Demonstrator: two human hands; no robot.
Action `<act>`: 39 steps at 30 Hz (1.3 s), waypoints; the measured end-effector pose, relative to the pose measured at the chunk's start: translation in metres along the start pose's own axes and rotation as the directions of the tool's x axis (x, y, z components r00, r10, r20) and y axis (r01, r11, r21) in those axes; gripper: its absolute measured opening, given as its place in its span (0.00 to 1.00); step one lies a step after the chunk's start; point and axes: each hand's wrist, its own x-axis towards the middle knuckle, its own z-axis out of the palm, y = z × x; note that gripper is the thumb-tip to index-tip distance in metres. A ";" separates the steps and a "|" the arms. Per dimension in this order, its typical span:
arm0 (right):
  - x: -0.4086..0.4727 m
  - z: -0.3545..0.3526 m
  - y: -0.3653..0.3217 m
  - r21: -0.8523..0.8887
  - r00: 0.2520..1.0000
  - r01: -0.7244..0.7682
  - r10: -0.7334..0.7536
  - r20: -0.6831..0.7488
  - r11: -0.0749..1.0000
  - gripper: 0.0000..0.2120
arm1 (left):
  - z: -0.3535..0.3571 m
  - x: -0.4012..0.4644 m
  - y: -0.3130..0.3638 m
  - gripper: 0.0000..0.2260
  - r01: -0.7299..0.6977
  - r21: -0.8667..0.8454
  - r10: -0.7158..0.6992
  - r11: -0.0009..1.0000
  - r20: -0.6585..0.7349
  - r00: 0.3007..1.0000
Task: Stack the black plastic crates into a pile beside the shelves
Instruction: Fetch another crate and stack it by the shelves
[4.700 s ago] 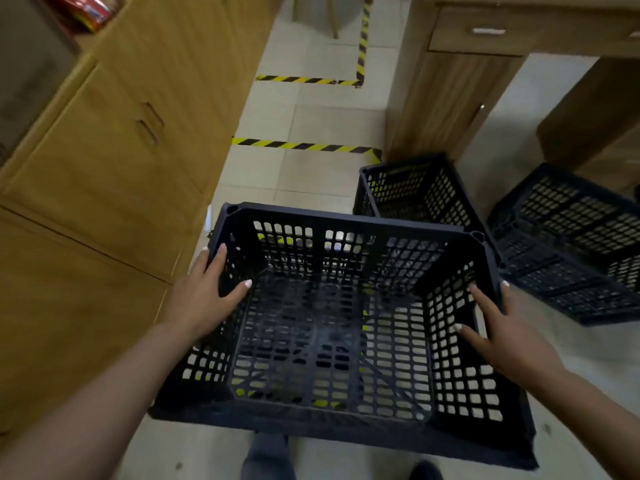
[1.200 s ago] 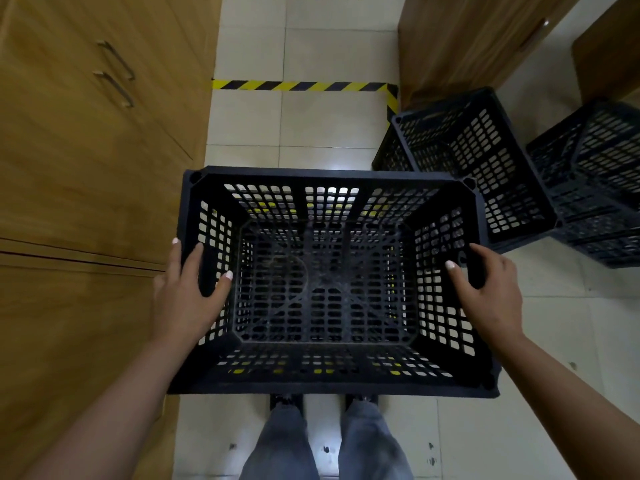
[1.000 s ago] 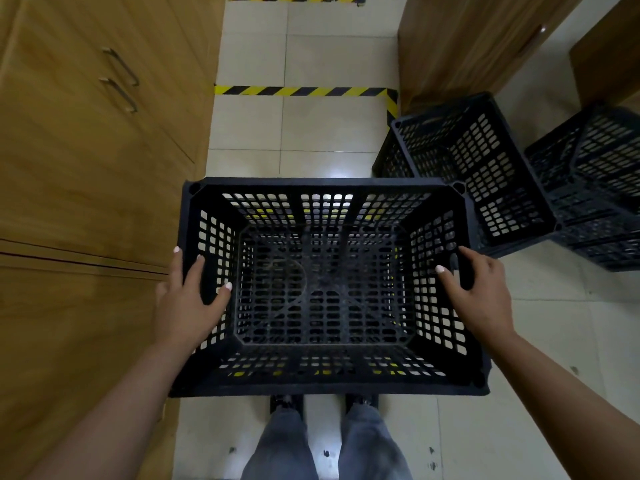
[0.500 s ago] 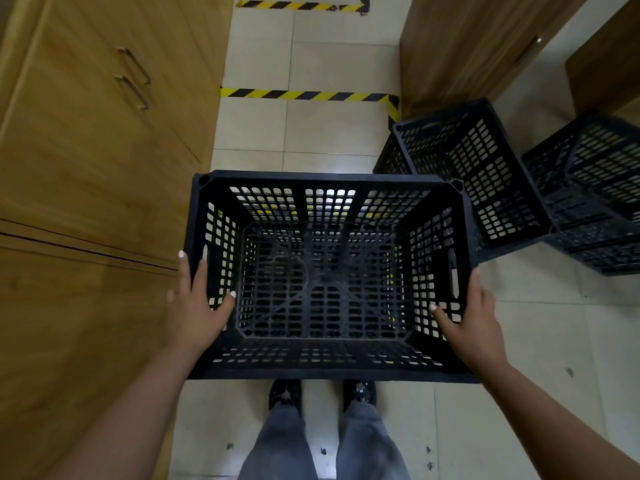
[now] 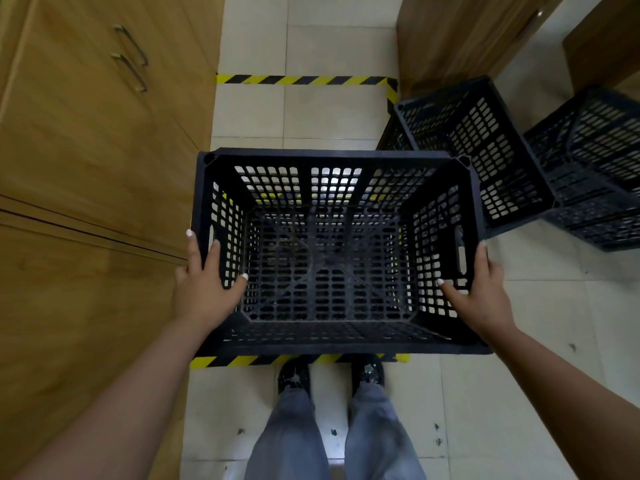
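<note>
Black plastic crate [image 5: 332, 251] sits mid-frame, gripped at its sides by the left hand [image 5: 204, 289] and right hand [image 5: 481, 292]. Two more crates [image 5: 485, 150] wait upper right.

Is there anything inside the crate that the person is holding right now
No, the held crate is empty: only its bare perforated floor and walls show between the left hand and the right hand.
</note>
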 end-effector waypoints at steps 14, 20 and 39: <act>-0.052 0.011 0.021 -0.044 1.000 -0.015 0.014 -0.023 0.999 0.46 | 0.015 -0.028 -0.018 0.42 -0.058 0.075 0.054 0.995 0.043 0.998; -0.063 0.015 0.032 0.100 0.999 -0.025 0.027 -0.022 0.995 0.40 | 0.037 -0.059 -0.020 0.48 -0.022 0.163 0.014 0.986 0.046 0.999; -0.061 0.015 0.051 0.111 0.998 0.021 -0.014 -0.062 0.994 0.36 | 0.040 -0.063 -0.017 0.55 -0.030 0.177 0.023 0.984 0.040 0.999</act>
